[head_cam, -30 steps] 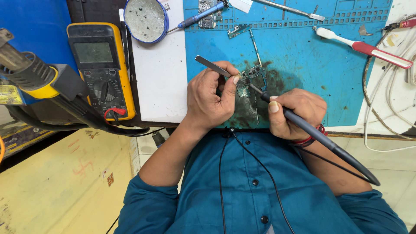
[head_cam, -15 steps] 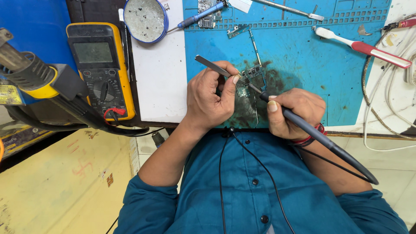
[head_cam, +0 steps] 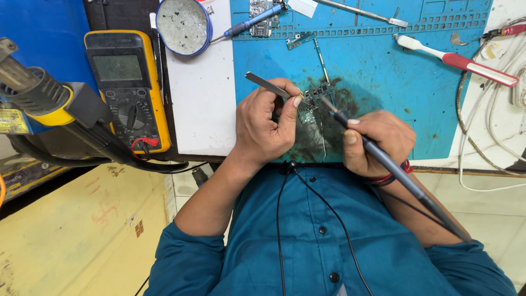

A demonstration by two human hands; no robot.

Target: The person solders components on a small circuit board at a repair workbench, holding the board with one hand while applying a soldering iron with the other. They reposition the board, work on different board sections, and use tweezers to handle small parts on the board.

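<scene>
Right at the middle of the blue work mat (head_cam: pixel 383 77) lies a small circuit board (head_cam: pixel 313 98), on a dark smudged patch, and both hands meet over it. At about seven o'clock from the board, touching its near edge, the left hand (head_cam: pixel 268 123) is curled closed around metal tweezers (head_cam: pixel 271 86), pinched between thumb and forefinger, their tips down at the board and their tail pointing off toward ten o'clock. At about four o'clock from the board, the right hand (head_cam: pixel 378 142) is wrapped shut like a pen grip on a dark soldering iron (head_cam: pixel 394 170); its tip rests on the board's right side while the handle and cord run out toward five o'clock over a teal shirt sleeve. Farther out on the tabletop, at twelve o'clock, sit a blue-handled screwdriver (head_cam: pixel 252 21) and a round tin (head_cam: pixel 183 24); at two o'clock a red and white toothbrush (head_cam: pixel 460 60); at nine o'clock a yellow multimeter (head_cam: pixel 129 90), and beyond it a hot-air gun (head_cam: pixel 38 96)
</scene>
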